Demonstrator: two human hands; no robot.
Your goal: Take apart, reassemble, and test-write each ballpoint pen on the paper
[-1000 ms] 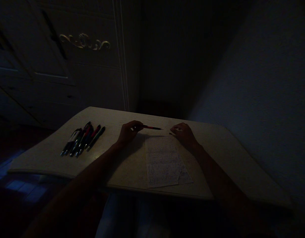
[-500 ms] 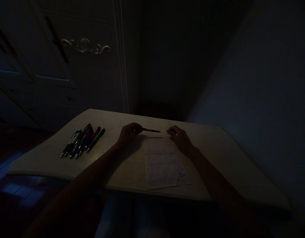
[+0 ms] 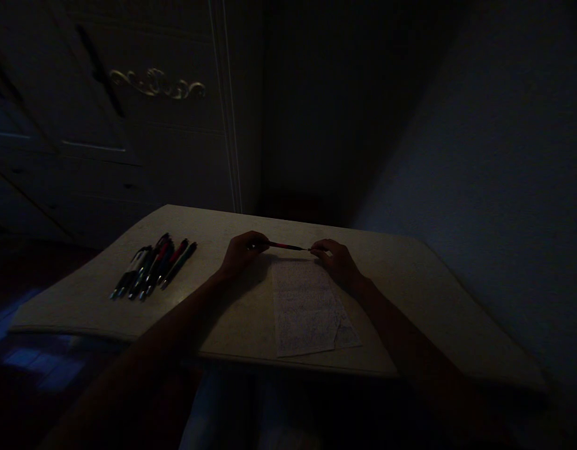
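Observation:
My left hand (image 3: pixel 245 251) is closed round the rear of a slim dark pen with a red stretch on its barrel (image 3: pixel 284 245). The pen lies nearly level above the table, pointing right. At its thin front end, my right hand (image 3: pixel 332 257) pinches with thumb and forefinger; a tiny light bit shows there, too small and dark to name. Below the pen, sheets of paper (image 3: pixel 303 312) covered in dense handwriting lie on the table, one partly under another.
The pale table (image 3: pixel 227 331) has a curved front edge. To the left lies a bunch of several pens (image 3: pixel 152 269), side by side. Behind stands a cabinet (image 3: pixel 185 156) with a scrolled ornament (image 3: pixel 157 84); a wall (image 3: pixel 494 187) rises on the right. The room is very dim.
My right hand has moved slightly left, so its fingertips now meet the pen's front end, where a gap was before. My left hand keeps its hold on the pen.

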